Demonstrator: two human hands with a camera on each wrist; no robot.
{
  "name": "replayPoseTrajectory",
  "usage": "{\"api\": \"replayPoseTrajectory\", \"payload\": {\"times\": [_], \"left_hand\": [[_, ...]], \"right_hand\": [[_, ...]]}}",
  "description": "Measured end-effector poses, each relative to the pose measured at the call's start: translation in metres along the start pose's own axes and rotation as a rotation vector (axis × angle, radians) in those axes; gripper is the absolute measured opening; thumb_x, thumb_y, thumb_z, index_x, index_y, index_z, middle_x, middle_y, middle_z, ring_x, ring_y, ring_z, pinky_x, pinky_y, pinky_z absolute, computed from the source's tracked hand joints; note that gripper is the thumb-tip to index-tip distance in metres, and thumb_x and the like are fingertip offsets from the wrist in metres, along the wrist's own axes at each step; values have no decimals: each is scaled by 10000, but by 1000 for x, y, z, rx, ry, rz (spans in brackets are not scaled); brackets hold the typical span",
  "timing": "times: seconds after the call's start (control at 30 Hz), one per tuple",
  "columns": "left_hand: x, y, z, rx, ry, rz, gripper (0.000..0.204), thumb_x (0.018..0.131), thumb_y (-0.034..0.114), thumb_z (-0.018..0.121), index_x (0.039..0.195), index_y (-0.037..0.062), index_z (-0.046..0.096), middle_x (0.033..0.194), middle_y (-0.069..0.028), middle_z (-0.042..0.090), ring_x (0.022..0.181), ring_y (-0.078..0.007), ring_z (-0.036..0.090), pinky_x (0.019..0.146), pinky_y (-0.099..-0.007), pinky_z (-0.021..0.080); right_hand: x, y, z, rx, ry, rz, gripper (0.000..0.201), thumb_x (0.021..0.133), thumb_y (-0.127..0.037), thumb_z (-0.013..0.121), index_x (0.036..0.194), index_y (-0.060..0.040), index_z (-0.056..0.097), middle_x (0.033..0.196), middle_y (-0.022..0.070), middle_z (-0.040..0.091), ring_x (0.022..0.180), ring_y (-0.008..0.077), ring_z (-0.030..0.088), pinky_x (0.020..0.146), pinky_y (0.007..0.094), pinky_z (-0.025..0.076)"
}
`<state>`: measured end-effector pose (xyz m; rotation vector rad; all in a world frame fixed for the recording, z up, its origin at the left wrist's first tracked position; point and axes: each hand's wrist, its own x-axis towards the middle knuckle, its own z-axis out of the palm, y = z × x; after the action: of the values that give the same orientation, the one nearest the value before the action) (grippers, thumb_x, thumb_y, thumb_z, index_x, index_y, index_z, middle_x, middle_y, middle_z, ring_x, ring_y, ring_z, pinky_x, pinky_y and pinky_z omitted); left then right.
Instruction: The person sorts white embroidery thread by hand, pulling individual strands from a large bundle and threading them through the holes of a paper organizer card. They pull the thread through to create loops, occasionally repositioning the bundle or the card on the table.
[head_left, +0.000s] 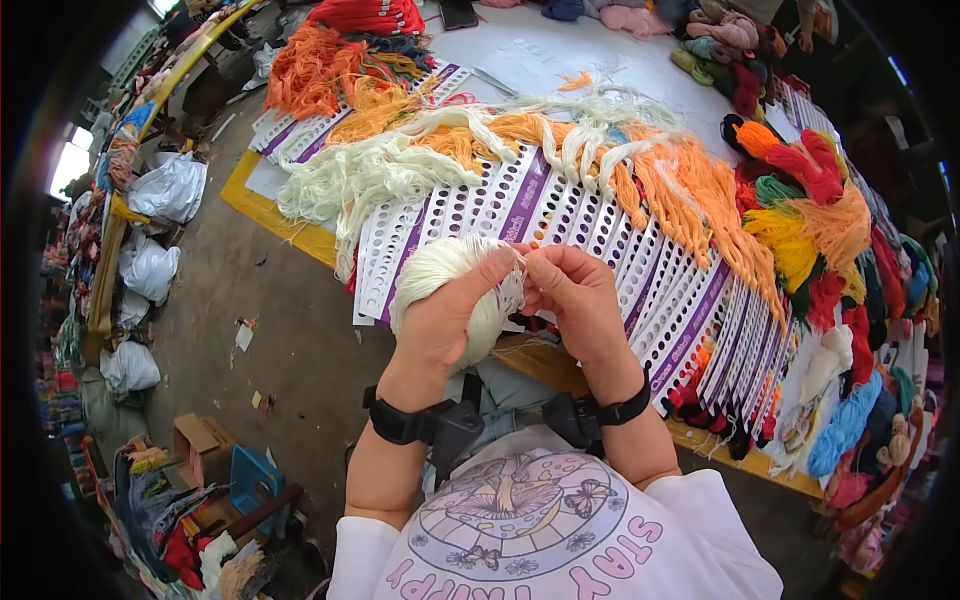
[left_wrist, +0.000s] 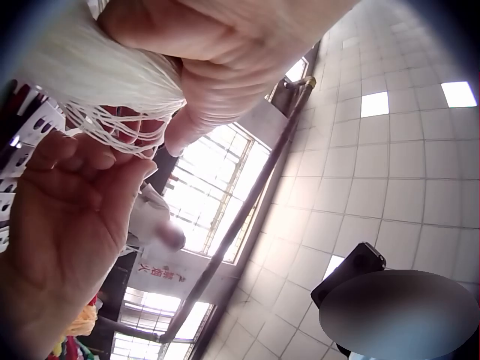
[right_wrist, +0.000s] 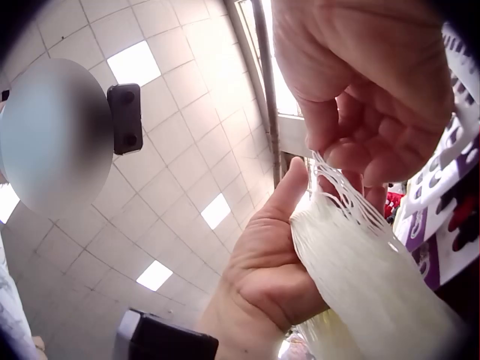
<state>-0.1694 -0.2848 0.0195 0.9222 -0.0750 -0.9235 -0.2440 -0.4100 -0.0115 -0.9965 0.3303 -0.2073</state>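
Observation:
A skein of white yarn [head_left: 445, 275] is held in front of my chest. My left hand [head_left: 490, 275] wraps around it, thumb lying along its end. My right hand [head_left: 542, 272] pinches a few loose strands at that end, right against the left thumb. The right wrist view shows the right hand [right_wrist: 346, 154] pulling thin strands out of the white yarn [right_wrist: 360, 270] while the left hand [right_wrist: 277, 255] cups the skein from below. In the left wrist view the left hand [left_wrist: 195, 82] clasps the yarn [left_wrist: 90, 71], and the right hand [left_wrist: 82, 187] has strands across its fingers.
Just beyond the hands lies a fan of white and purple punched cards [head_left: 560, 215] on a yellow-edged table [head_left: 270, 215], with white, orange and yellow yarn tufts tied in. Coloured skeins [head_left: 810, 230] pile up at right. Bags and boxes [head_left: 205, 445] stand on the floor at left.

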Motion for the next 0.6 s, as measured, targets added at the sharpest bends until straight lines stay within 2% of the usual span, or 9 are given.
{"api": "replayPoseTrajectory", "payload": {"times": [0.33, 0.47, 0.6], "left_hand": [[2, 3, -9, -29, 61, 4, 236, 876, 190, 512, 960, -11, 602, 857, -74, 614, 722, -140, 593, 609, -261, 477], [1, 5, -10, -12, 9, -4, 244, 881, 198, 500, 959, -8, 604, 865, -71, 615, 725, -139, 592, 612, -259, 477], [-1, 4, -10, -11, 54, 19, 230, 874, 186, 516, 956, -8, 608, 868, -74, 615, 735, -135, 589, 623, -256, 477]], "right_hand": [[5, -1, 6, 44, -9, 41, 191, 847, -201, 577, 845, -12, 605, 701, 6, 570, 566, 62, 538, 501, 193, 474], [3, -6, 13, -82, 46, 13, 206, 852, -204, 569, 850, -4, 619, 707, 7, 575, 574, 62, 543, 500, 187, 465], [1, -8, 14, -289, 40, -32, 209, 850, -216, 572, 850, -16, 633, 698, -1, 584, 588, 51, 543, 495, 178, 449]]}}
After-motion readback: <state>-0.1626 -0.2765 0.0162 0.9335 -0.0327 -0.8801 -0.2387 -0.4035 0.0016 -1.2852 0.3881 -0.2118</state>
